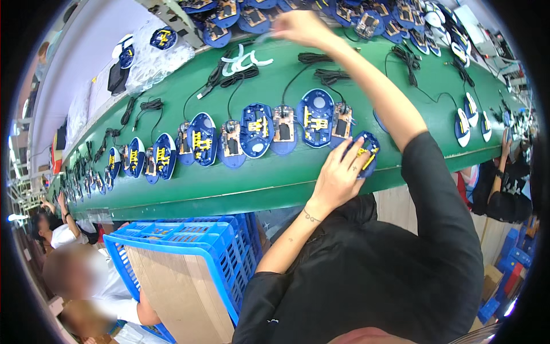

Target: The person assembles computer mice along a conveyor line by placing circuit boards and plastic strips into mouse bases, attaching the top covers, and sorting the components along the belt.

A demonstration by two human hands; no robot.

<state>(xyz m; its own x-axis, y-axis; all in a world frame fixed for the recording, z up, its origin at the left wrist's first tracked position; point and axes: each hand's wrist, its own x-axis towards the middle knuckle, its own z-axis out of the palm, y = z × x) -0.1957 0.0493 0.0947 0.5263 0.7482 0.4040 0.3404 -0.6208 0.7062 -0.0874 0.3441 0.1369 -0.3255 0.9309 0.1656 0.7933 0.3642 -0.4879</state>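
At the near edge of the green bench, my left hand (342, 175) is closed on a blue computer mouse shell (369, 163) with yellow parts inside; my fingers cover part of it. My right hand (305, 27) is stretched to the far side, fingers pinched on what looks like a pale strip (264, 38), slightly blurred. Just below it lie several white curved strips (246, 61). Left of my left hand, opened mice stand in a row: a blue shell with yellow parts (315, 117) beside a base with a brown circuit board (285, 129), each with a bundled black cable.
More blue mouse halves (252, 20) are heaped along the far edge. White-and-blue mice (463, 127) lie to the right on the green bench (229, 186). A blue plastic crate (226, 246) with cardboard stands below left. Other people work at both ends.
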